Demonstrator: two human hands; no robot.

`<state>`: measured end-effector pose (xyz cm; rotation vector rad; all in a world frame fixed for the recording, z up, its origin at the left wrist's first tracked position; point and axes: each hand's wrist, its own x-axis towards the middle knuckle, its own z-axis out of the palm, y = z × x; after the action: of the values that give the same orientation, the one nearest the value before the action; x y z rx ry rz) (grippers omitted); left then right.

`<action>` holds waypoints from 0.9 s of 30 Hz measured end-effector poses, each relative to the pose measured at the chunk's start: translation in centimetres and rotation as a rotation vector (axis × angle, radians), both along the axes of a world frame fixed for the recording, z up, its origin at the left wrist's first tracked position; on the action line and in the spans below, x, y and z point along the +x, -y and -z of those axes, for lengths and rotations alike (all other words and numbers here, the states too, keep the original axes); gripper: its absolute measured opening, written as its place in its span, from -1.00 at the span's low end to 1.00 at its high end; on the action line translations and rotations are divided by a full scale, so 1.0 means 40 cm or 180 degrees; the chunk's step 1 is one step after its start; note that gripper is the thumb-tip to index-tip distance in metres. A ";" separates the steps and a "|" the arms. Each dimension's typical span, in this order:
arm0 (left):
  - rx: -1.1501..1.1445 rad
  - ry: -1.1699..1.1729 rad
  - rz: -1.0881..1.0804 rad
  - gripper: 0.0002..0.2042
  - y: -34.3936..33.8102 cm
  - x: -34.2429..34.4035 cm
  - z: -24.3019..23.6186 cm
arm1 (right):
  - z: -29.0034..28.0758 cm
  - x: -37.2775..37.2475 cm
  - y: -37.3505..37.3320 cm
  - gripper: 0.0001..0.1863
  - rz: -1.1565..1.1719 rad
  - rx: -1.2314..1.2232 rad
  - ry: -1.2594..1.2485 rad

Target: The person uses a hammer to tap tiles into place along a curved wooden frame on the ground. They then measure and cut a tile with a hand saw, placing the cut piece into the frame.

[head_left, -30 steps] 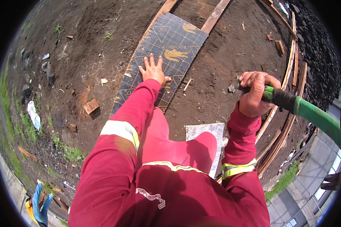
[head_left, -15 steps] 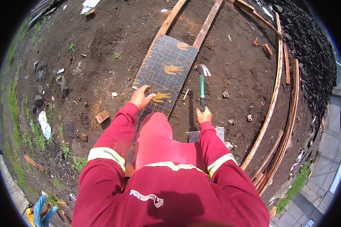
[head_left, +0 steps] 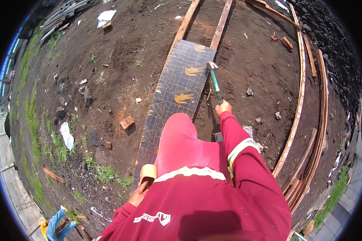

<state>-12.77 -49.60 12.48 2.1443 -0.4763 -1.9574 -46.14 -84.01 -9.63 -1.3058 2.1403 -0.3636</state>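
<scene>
Glossy dark plywood panel [head_left: 177,92], rough soil [head_left: 120,48]

We see the panel [head_left: 177,92] lying on two rails [head_left: 220,26]; the hammer [head_left: 214,80] sits over its right edge, a brick [head_left: 127,122] left.

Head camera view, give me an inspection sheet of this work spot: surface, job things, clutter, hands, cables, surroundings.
Surface: bare dark soil with patches of grass.
Job's things: dark patterned panel lying on two wooden rails; green-handled hammer, its head at the panel's right edge.
Clutter: brick piece, stones, white scraps, wood offcuts.
Hands: right hand grips the hammer handle; left hand is low beside the body, next to a tan rounded object.
Cables: nothing seen.
Surroundings: curved timber strips at right, dark gravel beyond.
</scene>
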 end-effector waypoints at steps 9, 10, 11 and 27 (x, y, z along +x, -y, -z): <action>-0.0443 0.0600 0.0283 -0.67 -0.052 -0.015 0.197 | -0.008 0.006 0.005 -0.67 -0.0151 0.0463 -0.0058; -0.0402 0.0671 0.0358 -0.68 -0.065 -0.007 0.224 | -0.006 0.007 0.007 -0.69 -0.0218 0.0637 -0.0219; -0.0370 0.0735 0.0441 -0.68 -0.075 0.001 0.251 | -0.002 0.010 0.013 -0.71 -0.0188 0.0591 -0.0208; 0.0341 0.1989 0.4204 -0.76 0.054 0.056 0.563 | 0.061 -0.033 -0.173 -0.70 -0.0109 0.0789 0.0326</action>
<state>-10.53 -51.74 -10.03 2.7688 -2.4083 -1.5382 -47.48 -77.10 -12.07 -1.1559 2.0027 -0.1418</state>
